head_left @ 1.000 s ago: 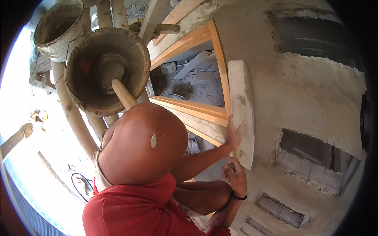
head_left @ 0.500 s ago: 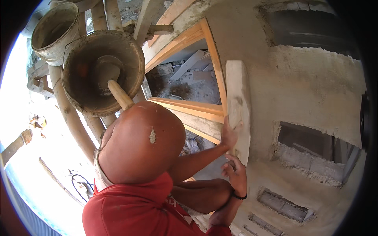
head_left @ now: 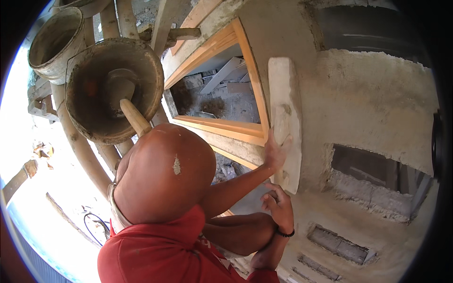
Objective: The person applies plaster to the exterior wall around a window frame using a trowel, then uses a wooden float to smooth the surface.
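A long, pale plastering float (head_left: pixel 292 122) lies against the grey plastered wall, right beside the wooden window frame (head_left: pixel 247 70). My left hand (head_left: pixel 275 152) is closed around the float's handle, its arm reaching past my raised knee. Just below the float's lower end is my right hand (head_left: pixel 279 207), with a dark beaded bracelet at the wrist. Its fingers are loosely bent and apart, and nothing shows in them. Left of my knee, a mortar-crusted bucket (head_left: pixel 78 101) holds a wooden-handled scoop (head_left: pixel 134 115), whose grip end is partly hidden by the knee.
A second bucket (head_left: pixel 56 40) stands behind the first, over wooden poles (head_left: pixel 78 137). Several rough openings break the wall at right, including a rectangular one (head_left: pixel 368 170) and a narrow slot (head_left: pixel 337 243). Rubble and boards lie beyond the window frame.
The float and my left hand have slid a little up along the wall, slightly away from the window frame. My right hand stays nearly where it was. The whole view has shifted slightly.
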`<action>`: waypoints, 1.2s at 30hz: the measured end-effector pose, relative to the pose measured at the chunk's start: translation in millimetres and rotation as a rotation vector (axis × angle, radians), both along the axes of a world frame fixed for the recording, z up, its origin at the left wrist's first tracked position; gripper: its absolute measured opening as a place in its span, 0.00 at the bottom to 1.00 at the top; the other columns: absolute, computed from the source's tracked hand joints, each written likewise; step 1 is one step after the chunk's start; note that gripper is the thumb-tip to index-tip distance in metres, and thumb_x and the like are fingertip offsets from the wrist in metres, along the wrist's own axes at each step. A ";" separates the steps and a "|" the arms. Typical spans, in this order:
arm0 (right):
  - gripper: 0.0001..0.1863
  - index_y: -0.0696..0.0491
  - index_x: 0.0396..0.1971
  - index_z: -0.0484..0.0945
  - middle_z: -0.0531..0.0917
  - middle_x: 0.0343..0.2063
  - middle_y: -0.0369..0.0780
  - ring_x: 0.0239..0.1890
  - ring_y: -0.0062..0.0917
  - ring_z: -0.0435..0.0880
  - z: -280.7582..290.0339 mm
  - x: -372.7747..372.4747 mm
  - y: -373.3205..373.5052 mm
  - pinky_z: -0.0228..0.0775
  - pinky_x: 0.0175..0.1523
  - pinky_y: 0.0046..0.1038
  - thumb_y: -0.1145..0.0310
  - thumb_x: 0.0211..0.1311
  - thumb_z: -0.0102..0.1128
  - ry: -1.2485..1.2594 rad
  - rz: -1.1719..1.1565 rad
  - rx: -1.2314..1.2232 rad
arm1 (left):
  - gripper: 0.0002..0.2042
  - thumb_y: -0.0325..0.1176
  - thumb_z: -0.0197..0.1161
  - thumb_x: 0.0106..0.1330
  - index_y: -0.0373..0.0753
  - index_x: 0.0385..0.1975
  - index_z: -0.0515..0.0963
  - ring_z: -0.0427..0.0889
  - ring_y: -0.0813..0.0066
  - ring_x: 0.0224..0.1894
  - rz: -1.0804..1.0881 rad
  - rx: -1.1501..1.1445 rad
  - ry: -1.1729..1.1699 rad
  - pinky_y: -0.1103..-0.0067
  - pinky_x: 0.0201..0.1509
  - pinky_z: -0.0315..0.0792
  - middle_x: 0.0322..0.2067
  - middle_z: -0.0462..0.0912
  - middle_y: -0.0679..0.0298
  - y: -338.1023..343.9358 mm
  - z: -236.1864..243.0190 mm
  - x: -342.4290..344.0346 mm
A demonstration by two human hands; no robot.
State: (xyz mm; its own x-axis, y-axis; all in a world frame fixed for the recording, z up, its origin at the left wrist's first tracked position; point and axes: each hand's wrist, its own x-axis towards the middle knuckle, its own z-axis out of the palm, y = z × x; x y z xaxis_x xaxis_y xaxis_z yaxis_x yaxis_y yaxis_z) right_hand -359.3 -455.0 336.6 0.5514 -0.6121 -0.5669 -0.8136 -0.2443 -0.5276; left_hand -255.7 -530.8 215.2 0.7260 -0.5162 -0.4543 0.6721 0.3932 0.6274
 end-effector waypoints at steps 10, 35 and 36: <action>0.15 0.61 0.48 0.75 0.81 0.24 0.36 0.23 0.15 0.78 -11.7 2.9 -12.5 0.70 0.28 0.19 0.69 0.66 0.57 0.100 0.007 0.043 | 0.29 0.32 0.67 0.61 0.33 0.60 0.63 0.79 0.57 0.52 -0.036 0.051 -0.036 0.69 0.55 0.72 0.48 0.78 0.46 19.7 1.6 -32.7; 0.16 0.61 0.51 0.73 0.80 0.24 0.35 0.23 0.14 0.77 -0.2 -29.0 -1.4 0.70 0.28 0.18 0.71 0.67 0.55 0.104 -0.126 0.057 | 0.32 0.34 0.67 0.61 0.32 0.62 0.60 0.79 0.55 0.53 -0.009 0.040 -0.142 0.69 0.58 0.71 0.49 0.79 0.45 8.9 10.4 -17.9; 0.16 0.61 0.51 0.73 0.79 0.23 0.35 0.23 0.14 0.77 -1.1 -23.9 -4.1 0.70 0.28 0.18 0.71 0.67 0.55 0.117 -0.110 0.066 | 0.32 0.34 0.67 0.61 0.33 0.62 0.60 0.79 0.54 0.53 -0.024 0.050 -0.130 0.69 0.58 0.71 0.49 0.79 0.45 11.7 4.4 -30.5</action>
